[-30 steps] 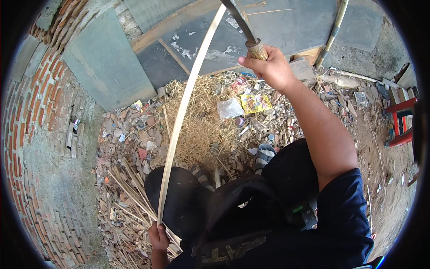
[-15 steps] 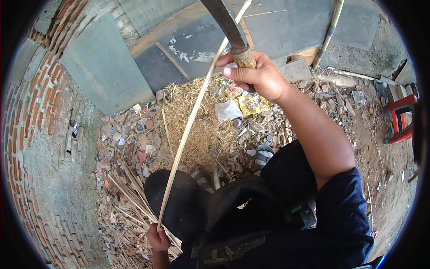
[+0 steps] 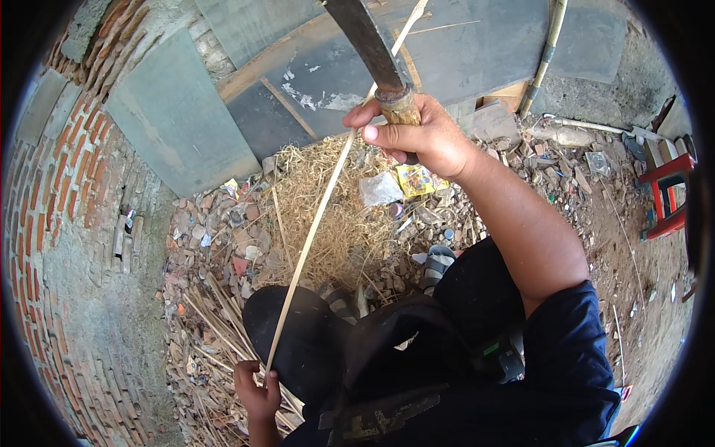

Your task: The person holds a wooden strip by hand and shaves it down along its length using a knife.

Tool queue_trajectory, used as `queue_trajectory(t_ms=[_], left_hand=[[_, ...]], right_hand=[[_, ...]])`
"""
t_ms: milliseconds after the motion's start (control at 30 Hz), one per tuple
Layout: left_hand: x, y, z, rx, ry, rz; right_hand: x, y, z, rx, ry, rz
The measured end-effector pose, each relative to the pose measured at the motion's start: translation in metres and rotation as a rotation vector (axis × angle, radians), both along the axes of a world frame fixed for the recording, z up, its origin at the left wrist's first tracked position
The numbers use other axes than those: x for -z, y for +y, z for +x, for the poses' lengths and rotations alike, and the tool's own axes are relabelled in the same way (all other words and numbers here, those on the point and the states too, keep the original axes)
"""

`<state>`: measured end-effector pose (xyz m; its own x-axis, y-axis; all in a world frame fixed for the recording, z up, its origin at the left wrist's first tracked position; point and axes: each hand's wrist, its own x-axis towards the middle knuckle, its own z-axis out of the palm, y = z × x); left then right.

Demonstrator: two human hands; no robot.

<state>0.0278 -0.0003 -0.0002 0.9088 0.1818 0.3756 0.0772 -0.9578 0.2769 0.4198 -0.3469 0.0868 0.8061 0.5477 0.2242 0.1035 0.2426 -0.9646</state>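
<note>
Probably light and springy, best held near both ends, the pale strip slants mid-frame; the left hand loosely grasps its bottom, the right hand clenches a knife, fingers against the strip.

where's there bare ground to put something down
The barest patch is the brown dirt between the red stool and the right sleeve, though scraps and a thin stick lie there. Ahead, rubble, shavings and wrappers crowd the ground; left of the left knee, loose sticks do.
</note>
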Motion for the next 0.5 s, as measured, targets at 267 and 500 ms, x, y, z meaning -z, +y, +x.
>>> queue_trajectory(t_ms=[267,500], left_hand=[[0.001,0.006,-0.007,-0.128,0.307,-0.316],[0.003,0.004,-0.026,-0.145,0.373,-0.411]], right_hand=[[-0.002,0.005,-0.009,-0.034,-0.057,-0.091],[0.007,0.012,-0.006,-0.078,-0.116,-0.242]])
